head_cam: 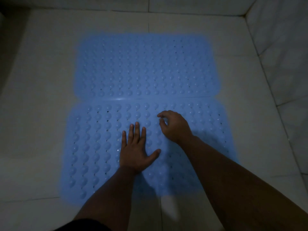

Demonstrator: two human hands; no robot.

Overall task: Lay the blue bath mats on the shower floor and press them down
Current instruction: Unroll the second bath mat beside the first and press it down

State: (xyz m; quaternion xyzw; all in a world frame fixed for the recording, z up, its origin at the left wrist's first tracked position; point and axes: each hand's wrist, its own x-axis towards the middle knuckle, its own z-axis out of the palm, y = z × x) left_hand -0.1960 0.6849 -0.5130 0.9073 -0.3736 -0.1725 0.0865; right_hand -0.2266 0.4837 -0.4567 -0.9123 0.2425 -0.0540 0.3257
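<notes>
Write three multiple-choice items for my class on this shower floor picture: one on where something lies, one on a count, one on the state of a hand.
1. Where does the left hand rest?
A. on the near mat
B. on the far mat
C. on the bare tiled floor

2. How many blue mats lie on the floor?
A. one
B. two
C. four

3. How are the fingers of the right hand?
A. spread flat
B. curled, tips down at the mat
C. wrapped round a bottle

Key: 1 A, the flat palm lies on the mat nearer the camera. 2 B, two bumpy mats meet edge to edge along a seam. 3 B, the knuckles are raised and the fingertips bend toward the mat; nothing shows in its grip.
</notes>
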